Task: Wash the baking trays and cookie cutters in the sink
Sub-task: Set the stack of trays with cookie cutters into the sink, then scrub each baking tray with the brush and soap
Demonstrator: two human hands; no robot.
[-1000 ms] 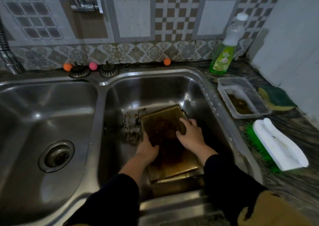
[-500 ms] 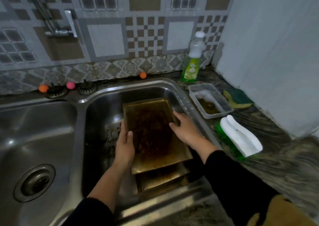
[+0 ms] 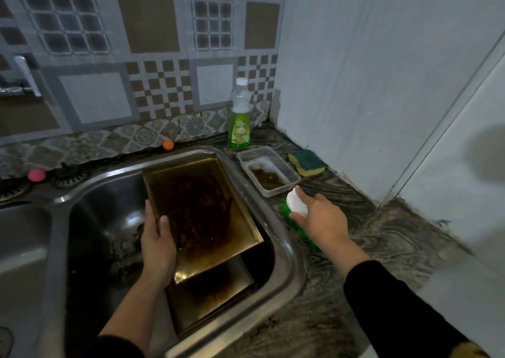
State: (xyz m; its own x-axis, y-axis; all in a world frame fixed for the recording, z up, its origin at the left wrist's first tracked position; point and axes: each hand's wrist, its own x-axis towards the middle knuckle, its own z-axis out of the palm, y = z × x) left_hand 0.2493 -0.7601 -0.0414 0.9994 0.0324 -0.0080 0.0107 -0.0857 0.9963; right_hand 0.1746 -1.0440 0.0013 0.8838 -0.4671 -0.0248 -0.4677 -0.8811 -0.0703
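While the sink (image 3: 287,259) walls hem it on all sides, the upper baking tray (image 3: 207,221) tilts inside the basin, its far edge near the sink's back rim, over a second tray (image 3: 216,292) lying beneath it. Left hand (image 3: 157,244) grips the upper tray's left edge, thumb curled over the rim. Right of the sink, on the counter (image 3: 382,237), right hand (image 3: 321,219) curls loosely round the white scrub brush (image 3: 296,203), beside a plastic tub (image 3: 269,174).
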